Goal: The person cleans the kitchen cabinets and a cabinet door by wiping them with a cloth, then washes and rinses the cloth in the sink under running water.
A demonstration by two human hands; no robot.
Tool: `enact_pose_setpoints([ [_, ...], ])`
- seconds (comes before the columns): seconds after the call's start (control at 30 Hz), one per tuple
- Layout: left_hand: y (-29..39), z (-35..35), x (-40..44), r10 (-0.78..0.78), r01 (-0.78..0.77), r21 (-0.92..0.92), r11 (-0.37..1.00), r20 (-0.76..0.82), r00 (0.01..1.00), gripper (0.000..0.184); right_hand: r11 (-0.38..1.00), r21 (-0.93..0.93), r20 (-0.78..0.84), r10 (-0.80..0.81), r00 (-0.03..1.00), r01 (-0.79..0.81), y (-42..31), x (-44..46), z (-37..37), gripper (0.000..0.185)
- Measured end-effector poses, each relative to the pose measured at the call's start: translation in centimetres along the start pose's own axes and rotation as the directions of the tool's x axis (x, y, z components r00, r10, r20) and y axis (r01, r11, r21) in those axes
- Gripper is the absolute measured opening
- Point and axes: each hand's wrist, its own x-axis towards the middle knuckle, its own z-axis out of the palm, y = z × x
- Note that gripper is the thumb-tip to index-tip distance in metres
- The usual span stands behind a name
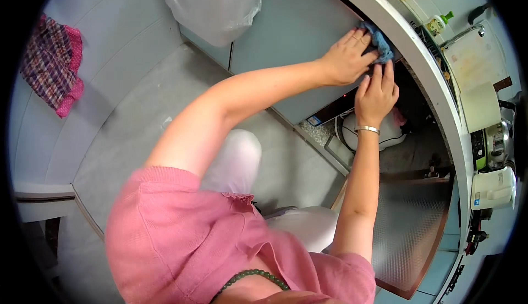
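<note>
A crumpled blue cloth (379, 43) lies against the upper edge of the grey-blue cabinet front (291, 34), just under the counter rim. My left hand (347, 56), with a ring on one finger, grips the cloth's left side between fingers and thumb. Just below, my right hand (377, 96) has its fingers apart, and its fingertips touch the cloth's lower end. A bracelet circles the right wrist. Behind the right hand, an open compartment (423, 111) holds a white rounded appliance with a dark cord.
A lined bin (214, 7) stands at the upper left. The curved counter edge (440, 78) carries bottles, a cream pot (479, 108) and a white kettle (492, 188). A textured glass door (410, 221) hangs open at the lower right. Checked fabric (49, 65) is at the left.
</note>
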Motion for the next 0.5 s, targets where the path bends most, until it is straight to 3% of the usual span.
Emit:
enact_pose_setpoints([
  [0.07, 0.1, 0.1, -0.6, 0.035, -0.035, -0.006, 0.999, -0.055, 0.998, 0.036, 0.999, 0.036, -0.003, 0.003, 1.0, -0.003, 0.0, -1.7, 0.7, 0.037],
  [0.13, -0.8, 0.6, -2.9, 0.124, -0.122, -0.024, 0.992, 0.1, 0.987, 0.035, 0.997, 0.072, 0.017, -0.002, 1.0, 0.001, -0.4, -4.6, 2.5, 0.038],
  [0.23, -2.2, 2.4, -11.8, 0.115, -0.099, -0.064, 0.993, 0.334, 0.935, 0.033, 0.995, 0.091, 0.219, -0.063, 0.974, 0.044, -2.1, -11.9, 5.9, 0.041],
  [0.3, -3.1, 3.4, -19.0, 0.126, -0.13, -0.024, 0.991, 0.475, 0.871, 0.033, 0.989, 0.133, 0.454, -0.124, 0.882, 0.071, -3.8, -17.1, 8.1, 0.046],
  [0.37, -4.3, 4.8, -26.4, 0.116, -0.124, -0.024, 0.992, 0.563, 0.818, 0.035, 0.986, 0.147, 0.677, -0.155, 0.72, 0.075, -6.0, -21.2, 10.5, 0.053],
  [0.5, -4.9, 4.0, -30.4, -0.024, 0.011, 0.024, 1.0, 0.688, 0.725, 0.038, 0.973, 0.163, 0.751, -0.228, 0.619, 0.161, -9.7, -22.6, 13.2, 0.054],
])
